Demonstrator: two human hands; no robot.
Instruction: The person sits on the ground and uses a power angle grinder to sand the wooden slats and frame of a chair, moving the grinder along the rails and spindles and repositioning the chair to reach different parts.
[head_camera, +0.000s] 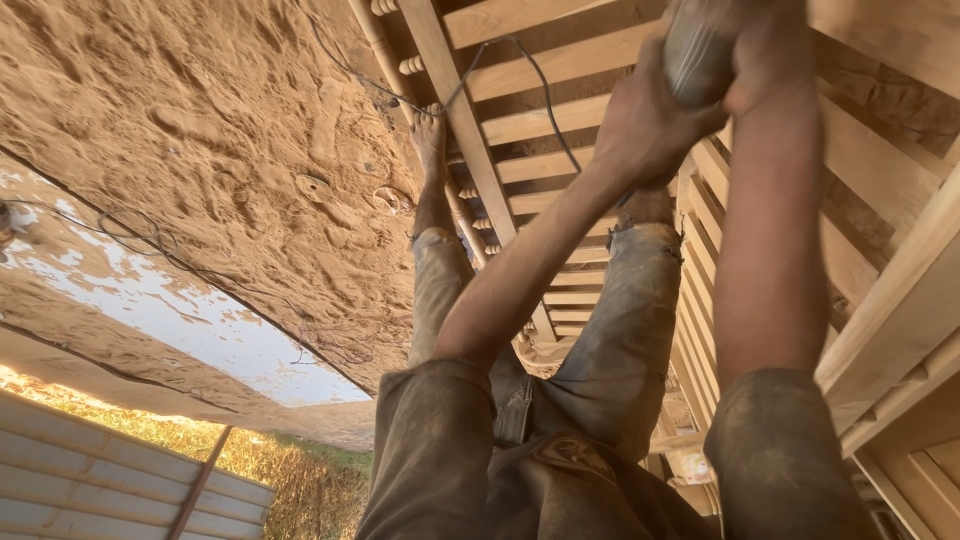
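Right now the tool (697, 55) is in both my hands, held out at arm's length over the frame (560, 65). It sits above the slats (545, 165), towards the frame's far side from the sand (200, 130). I can't tell whether it touches the wood, because my hands cover its working end.

It looks like a grey, rounded, dusty barrel. Its long axis seems to run roughly in line with my forearms and across the slats, but too little of the body shows for me to be sure.

My right hand (765, 60) is closed tight around the side of the barrel further from the sand. My left hand (650, 125) is wrapped around the nearer side and a little lower on the barrel, knuckles out. Both fists are fully shut on it, so neither is nearer than the other.

A thin dark cable (545, 90) loops across the slats beside my left hand and trails off the frame's edge onto the sand.

My bare left foot (430, 140) stands on the frame's rail next to the sand. My right foot (645, 205) is planted among the slats just under my left hand. The frame is pale, fresh-cut wood, with evenly spaced slats and sand showing through the gaps.
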